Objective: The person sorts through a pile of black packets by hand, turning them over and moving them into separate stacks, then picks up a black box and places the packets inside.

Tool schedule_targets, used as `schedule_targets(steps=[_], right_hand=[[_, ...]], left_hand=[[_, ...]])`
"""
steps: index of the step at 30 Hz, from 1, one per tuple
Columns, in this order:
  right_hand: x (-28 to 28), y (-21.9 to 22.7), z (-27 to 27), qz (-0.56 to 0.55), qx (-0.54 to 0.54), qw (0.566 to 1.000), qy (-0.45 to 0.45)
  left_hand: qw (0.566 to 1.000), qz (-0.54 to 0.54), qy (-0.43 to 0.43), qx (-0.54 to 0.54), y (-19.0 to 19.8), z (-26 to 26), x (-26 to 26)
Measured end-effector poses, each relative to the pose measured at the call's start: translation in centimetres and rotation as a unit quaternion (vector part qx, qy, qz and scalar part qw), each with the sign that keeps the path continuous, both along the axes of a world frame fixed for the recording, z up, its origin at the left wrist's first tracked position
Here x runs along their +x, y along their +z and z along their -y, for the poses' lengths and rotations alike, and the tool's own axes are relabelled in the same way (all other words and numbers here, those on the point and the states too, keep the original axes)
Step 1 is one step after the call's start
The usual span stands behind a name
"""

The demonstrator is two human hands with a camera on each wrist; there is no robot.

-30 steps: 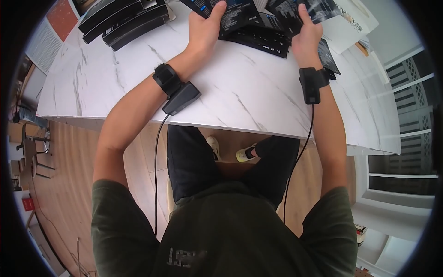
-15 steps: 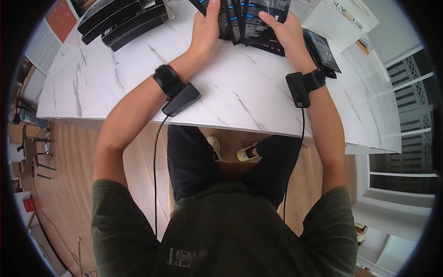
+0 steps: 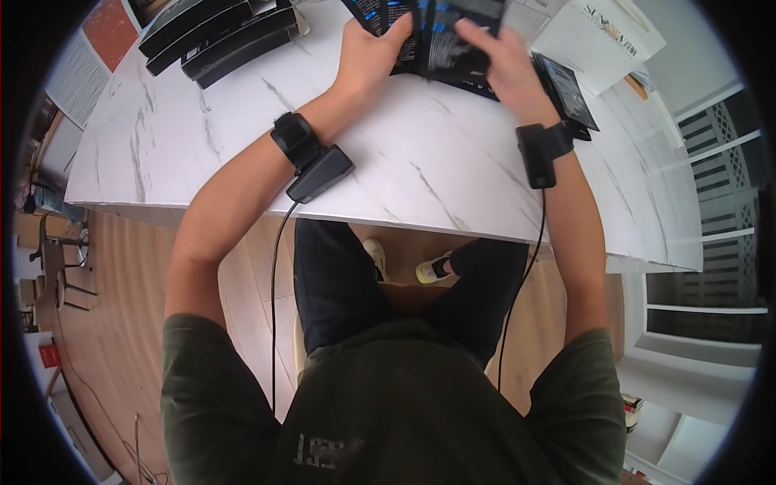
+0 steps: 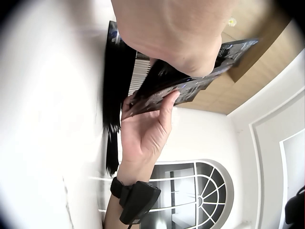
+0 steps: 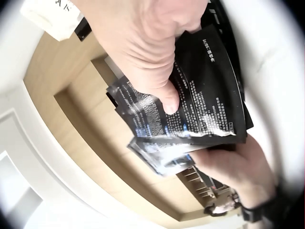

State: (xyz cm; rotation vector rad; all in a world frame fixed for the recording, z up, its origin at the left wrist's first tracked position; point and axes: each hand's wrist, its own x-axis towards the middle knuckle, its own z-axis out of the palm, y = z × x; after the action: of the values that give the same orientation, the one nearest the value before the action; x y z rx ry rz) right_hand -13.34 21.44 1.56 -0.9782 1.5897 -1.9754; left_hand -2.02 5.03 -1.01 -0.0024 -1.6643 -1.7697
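Note:
Flat black sachets [image 3: 420,48] with white and blue print are fanned between both hands at the top of the head view. My left hand [image 3: 368,65] grips their left side, thumb across the front. On the right side, my right hand [image 3: 513,69] pinches a blurred sachet, its thumb pressed on the printed face. The right wrist view shows that thumb lying on a sachet [image 5: 209,90], with the left hand [image 5: 238,167] behind and below. Under the hands, more black sachets [image 4: 116,81] lie stacked on the table, seen in the left wrist view.
Another small stack of black sachets [image 3: 570,93] lies right of the right hand, beside a white paper bag [image 3: 602,44]. Long black boxes [image 3: 234,44] are piled at the table's back left. The white marbled table [image 3: 388,162] has its front edge near the person's lap.
My right hand, first apart at the right with a sachet, has come left to the fan in the left hand. The left thumb has shifted right over the sachets.

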Motion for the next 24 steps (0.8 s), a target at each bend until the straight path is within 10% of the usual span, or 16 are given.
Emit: schedule_targets(steps=[15, 21, 24], right_hand=[[2.7, 2.2, 0.4, -0.064, -0.115, 0.957, -0.260], [0.2, 3.0, -0.6, 0.196, -0.253, 0.947, -0.028], [1.4, 2.4, -0.2, 0.112, -0.152, 0.982, -0.024]], left_hand=[[0.996, -0.035, 0.013, 0.078, 2.1, -1.0, 0.9], [0.997, 0.002, 0.002, 0.081, 1.5, -0.3, 0.4], [0.997, -0.010, -0.020, 0.077, 1.3, -0.9, 0.3]])
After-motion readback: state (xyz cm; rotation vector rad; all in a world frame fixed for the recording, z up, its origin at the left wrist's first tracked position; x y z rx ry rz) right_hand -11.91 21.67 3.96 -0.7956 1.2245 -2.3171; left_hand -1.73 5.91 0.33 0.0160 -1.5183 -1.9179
